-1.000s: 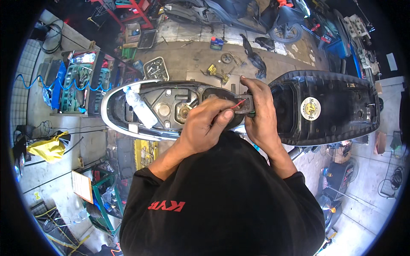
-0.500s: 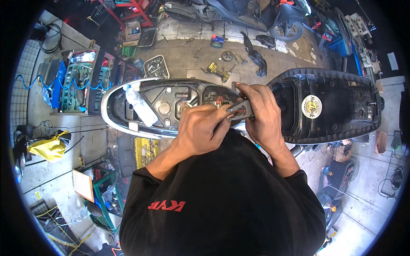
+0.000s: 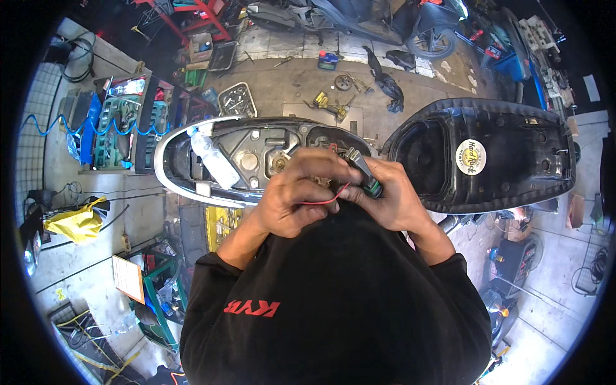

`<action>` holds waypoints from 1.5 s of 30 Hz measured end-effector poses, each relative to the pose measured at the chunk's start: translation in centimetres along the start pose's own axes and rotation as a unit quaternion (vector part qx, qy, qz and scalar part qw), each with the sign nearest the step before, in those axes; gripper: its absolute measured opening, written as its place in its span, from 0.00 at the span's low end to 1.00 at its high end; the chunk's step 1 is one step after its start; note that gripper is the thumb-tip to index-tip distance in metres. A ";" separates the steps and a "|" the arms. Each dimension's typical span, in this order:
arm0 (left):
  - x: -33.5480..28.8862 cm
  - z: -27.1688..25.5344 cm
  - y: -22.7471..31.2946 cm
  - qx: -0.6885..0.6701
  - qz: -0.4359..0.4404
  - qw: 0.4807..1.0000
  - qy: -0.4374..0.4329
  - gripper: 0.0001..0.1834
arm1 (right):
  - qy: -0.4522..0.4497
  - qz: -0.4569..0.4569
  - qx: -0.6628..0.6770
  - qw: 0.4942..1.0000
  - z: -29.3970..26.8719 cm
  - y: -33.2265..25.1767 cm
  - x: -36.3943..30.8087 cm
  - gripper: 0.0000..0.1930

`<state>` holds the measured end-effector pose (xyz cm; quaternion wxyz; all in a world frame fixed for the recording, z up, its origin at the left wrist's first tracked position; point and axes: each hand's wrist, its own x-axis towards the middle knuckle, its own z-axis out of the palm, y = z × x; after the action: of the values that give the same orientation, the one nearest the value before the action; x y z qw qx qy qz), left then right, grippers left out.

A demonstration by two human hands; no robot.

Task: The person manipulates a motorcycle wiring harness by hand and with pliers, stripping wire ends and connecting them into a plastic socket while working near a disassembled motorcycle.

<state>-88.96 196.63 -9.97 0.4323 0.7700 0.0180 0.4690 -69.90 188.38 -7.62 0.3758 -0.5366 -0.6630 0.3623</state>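
My left hand [image 3: 285, 196] is closed, with a thin red wire [image 3: 328, 202] running across its fingers towards the right thumb. My right hand [image 3: 399, 197] grips a small dark box-shaped part [image 3: 363, 168] with a green end; its exact kind does not show. Both hands meet over the near rim of an opened scooter body [image 3: 234, 122], close to its right end. Inside that body, a clear plastic bottle [image 3: 215, 162] lies on the left beside a round cap [image 3: 248, 160]. The black seat [image 3: 513, 183] is tipped over to the right, showing its underside with a round sticker.
Beyond the scooter, a yellow drill [image 3: 332, 106], a metal tray of tools [image 3: 237, 101], a blue container [image 3: 328, 61] and a black cloth [image 3: 388, 90] lie on the floor. A tool cart [image 3: 125, 138] and yellow bag [image 3: 77, 220] are on the left. Another scooter [image 3: 433, 42] stands at the back.
The dark part has turned in my right hand, now showing its green end. My left hand has shifted off it, and the red wire shows more plainly across its fingers.
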 end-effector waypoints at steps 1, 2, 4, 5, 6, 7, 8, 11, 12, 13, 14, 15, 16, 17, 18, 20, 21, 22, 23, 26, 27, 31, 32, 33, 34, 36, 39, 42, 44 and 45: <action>-0.4 0.6 0.1 -0.055 -0.009 0.998 0.016 0.18 | -0.025 0.016 0.019 0.999 0.0 -0.3 0.0 0.16; -0.7 1.1 0.1 -0.128 -0.023 0.991 0.034 0.19 | -0.018 0.011 0.045 0.999 0.1 -0.6 0.0 0.16; -1.0 2.1 0.0 -0.269 -0.051 0.959 0.069 0.21 | -0.004 0.001 0.098 0.995 0.4 -1.1 0.1 0.14; -0.7 3.0 0.2 -0.332 -0.070 0.931 0.131 0.24 | -0.004 0.005 0.103 0.995 0.6 -1.1 -0.1 0.14; -0.7 3.1 0.6 -0.348 -0.102 0.921 0.143 0.24 | -0.004 0.008 0.108 0.994 0.8 -0.9 -0.2 0.14; -0.6 3.2 1.1 -0.363 -0.134 0.909 0.155 0.24 | -0.005 0.010 0.112 0.994 1.1 -0.8 -0.3 0.13; -0.5 3.2 1.4 -0.379 -0.165 0.895 0.166 0.24 | -0.009 0.030 0.079 0.996 1.2 -0.9 -0.4 0.13; -0.8 1.5 2.0 -0.318 -0.283 0.895 0.135 0.22 | -0.014 0.078 -0.032 0.996 1.9 -1.6 -0.8 0.14; -0.8 1.2 2.4 -0.297 -0.330 0.886 0.131 0.22 | 0.007 0.067 -0.048 0.997 2.4 -1.4 -1.2 0.14; -0.6 1.3 2.8 -0.278 -0.345 0.885 0.140 0.22 | 0.028 0.057 -0.063 0.996 2.9 -1.0 -1.6 0.13; -0.7 0.8 3.0 -0.165 -0.355 0.910 0.136 0.22 | 0.053 0.047 -0.079 0.994 3.1 -0.9 -1.7 0.13; -1.3 0.0 3.4 -0.046 -0.362 0.922 0.134 0.23 | 0.109 0.039 -0.096 0.989 2.4 -0.5 -1.9 0.12; -1.9 -1.0 3.8 0.074 -0.365 0.919 0.129 0.23 | 0.165 0.032 -0.111 0.980 1.0 0.1 -2.2 0.10; -3.3 -3.2 3.1 0.024 -0.359 0.911 0.199 0.22 | 0.280 0.131 -0.142 0.940 -1.3 -0.4 -2.2 0.08; -4.5 -5.3 1.7 -0.032 -0.351 0.898 0.262 0.21 | 0.406 0.173 -0.053 0.896 -3.1 0.2 -2.6 0.08; -2.4 -6.1 2.9 -0.149 -0.272 0.903 0.298 0.21 | 0.507 0.124 -0.059 0.851 -7.2 2.0 -3.7 0.07; -1.3 -5.4 3.5 -0.172 -0.247 0.904 0.303 0.21 | 0.523 0.085 -0.010 0.848 -7.8 2.4 -3.8 0.07; -0.7 -4.7 3.9 -0.200 -0.224 0.909 0.290 0.21 | 0.514 0.093 -0.039 0.852 -7.6 2.1 -3.9 0.08; 0.0 -3.8 3.8 -0.226 -0.203 0.913 0.273 0.21 | 0.484 0.096 -0.058 0.868 -7.1 2.1 -3.9 0.08; 0.7 -2.1 3.2 -0.283 -0.177 0.907 0.258 0.21 | 0.399 0.124 0.052 0.907 -3.2 0.8 -2.6 0.09; 0.9 -1.6 3.1 -0.301 -0.181 0.899 0.262 0.21 | 0.365 0.119 0.049 0.922 -2.3 1.3 -2.3 0.09; 1.2 -0.5 2.2 -0.366 -0.178 0.873 0.269 0.22 | 0.253 0.088 0.082 0.960 0.4 1.9 -1.6 0.13; 1.2 -0.3 2.2 -0.385 -0.180 0.861 0.278 0.22 | 0.238 0.099 0.123 0.958 1.1 1.7 -1.3 0.14; 1.3 -0.3 2.3 -0.396 -0.188 0.851 0.289 0.22 | 0.219 0.104 0.135 0.961 1.4 1.5 -1.0 0.15; 1.4 -0.4 2.4 -0.405 -0.194 0.841 0.301 0.21 | 0.202 0.107 0.125 0.965 1.7 1.6 -0.6 0.15; 1.1 -0.9 2.7 -0.399 -0.195 0.830 0.339 0.21 | 0.159 0.114 0.103 0.975 2.7 2.8 0.4 0.15; -0.1 -4.0 2.6 -0.350 -0.168 0.838 0.383 0.20 | 0.032 0.187 -0.022 0.982 4.5 8.6 3.3 0.21; -3.8 -7.3 3.9 -0.195 -0.165 0.855 0.452 0.19 | -0.068 0.251 -0.183 0.948 9.1 17.0 5.1 0.30; -6.4 -7.7 4.8 -0.073 -0.155 0.866 0.469 0.19 | -0.097 0.256 -0.175 0.946 12.9 21.5 5.5 0.33; -7.9 -7.6 5.2 -0.053 -0.168 0.864 0.471 0.19 | -0.114 0.261 -0.170 0.944 14.3 22.3 5.9 0.34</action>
<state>-100.98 194.88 -10.60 0.4848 0.4185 0.3240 0.6963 -73.67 196.66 -33.17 0.0935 -0.7016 -0.5901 0.3884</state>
